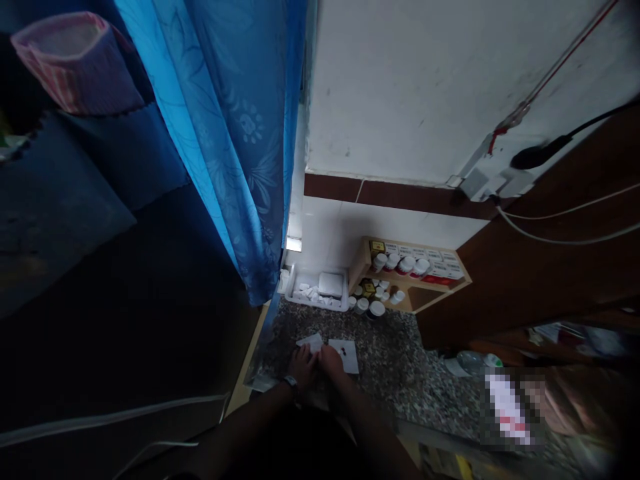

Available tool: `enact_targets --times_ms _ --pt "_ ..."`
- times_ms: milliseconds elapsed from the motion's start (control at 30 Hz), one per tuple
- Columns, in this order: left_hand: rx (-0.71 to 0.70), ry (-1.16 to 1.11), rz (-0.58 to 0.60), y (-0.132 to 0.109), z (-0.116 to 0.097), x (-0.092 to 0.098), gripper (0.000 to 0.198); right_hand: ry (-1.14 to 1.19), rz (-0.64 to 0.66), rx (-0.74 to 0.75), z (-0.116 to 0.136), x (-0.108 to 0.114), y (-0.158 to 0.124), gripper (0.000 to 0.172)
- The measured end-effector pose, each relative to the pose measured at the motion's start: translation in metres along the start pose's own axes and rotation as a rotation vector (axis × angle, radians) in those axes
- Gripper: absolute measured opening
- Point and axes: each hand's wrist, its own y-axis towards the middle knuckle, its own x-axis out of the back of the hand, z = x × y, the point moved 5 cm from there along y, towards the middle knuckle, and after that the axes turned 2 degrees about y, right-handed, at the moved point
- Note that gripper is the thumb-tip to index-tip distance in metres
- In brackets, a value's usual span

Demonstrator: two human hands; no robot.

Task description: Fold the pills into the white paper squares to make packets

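My left hand (302, 367), with a watch on its wrist, bends its fingers onto a small white sheet of paper (311, 342) on the speckled countertop. Right beside it, my right hand (331, 360) is closed at the same sheet's near right edge, its fingertips partly hidden. Both hands almost touch each other. Just right of my right hand lies a second white paper (351, 363), flat on the stone, with a few small dark pieces (343, 351) on it.
Behind the papers stand a white tray (289, 293) of small white packets and several white-lidded bottles (376, 310). A wooden shelf (440, 293) holds more bottles and boxes. A blue curtain (240, 133) hangs at left. A plastic bottle (470, 363) lies at right, below plugged-in cables.
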Motion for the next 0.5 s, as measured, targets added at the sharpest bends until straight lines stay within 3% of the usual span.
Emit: enact_targets --times_ms 167,367,500 --pt "-0.022 0.057 0.027 0.006 0.001 0.005 0.058 -0.02 -0.056 0.024 0.0 0.006 -0.005 0.027" --pt "-0.149 0.13 0.054 0.01 0.012 0.008 0.053 -0.159 -0.105 0.473 0.012 0.007 -0.016 0.035" --pt "-0.268 0.159 0.034 0.005 0.022 0.015 0.045 -0.193 -0.081 0.547 0.008 0.001 -0.021 0.039"
